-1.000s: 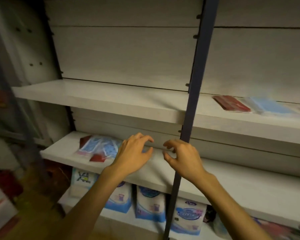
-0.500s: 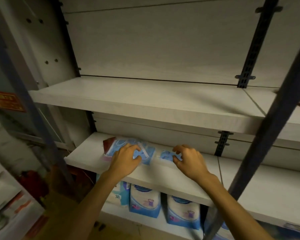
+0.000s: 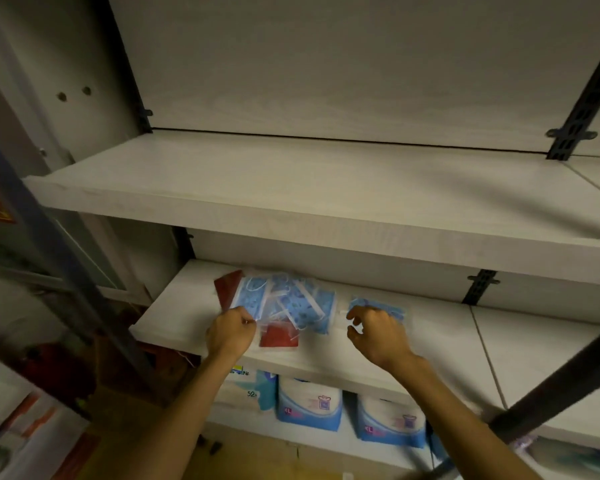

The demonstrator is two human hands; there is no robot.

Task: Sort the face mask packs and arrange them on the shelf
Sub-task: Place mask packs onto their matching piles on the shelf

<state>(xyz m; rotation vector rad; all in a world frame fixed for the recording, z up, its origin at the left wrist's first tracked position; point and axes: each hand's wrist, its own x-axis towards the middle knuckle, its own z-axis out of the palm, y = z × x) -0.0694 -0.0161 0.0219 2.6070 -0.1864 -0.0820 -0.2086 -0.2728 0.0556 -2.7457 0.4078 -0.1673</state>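
Two bare forearms reach up from the bottom of the frame toward the middle shelf [image 3: 187, 306] of a pale storage rack. The left hand [image 3: 230, 332] is closed in a fist-like grip, pinching the near edge of a loose heap of blue face mask packs [image 3: 288, 301] lying toward the left end of that shelf. The right hand [image 3: 378, 336] hovers with fingers curled but apart over a separate blue pack [image 3: 394, 310] just right of the heap; whether it has hold of that pack cannot be told. A red pack [image 3: 278, 336] lies at the front of the heap between the hands, and another red pack [image 3: 227, 287] pokes out behind its left corner. Below, blue-and-white bags [image 3: 309, 403] stand in a row on the bottom shelf. Above, the upper shelf [image 3: 291, 188] spans the frame.
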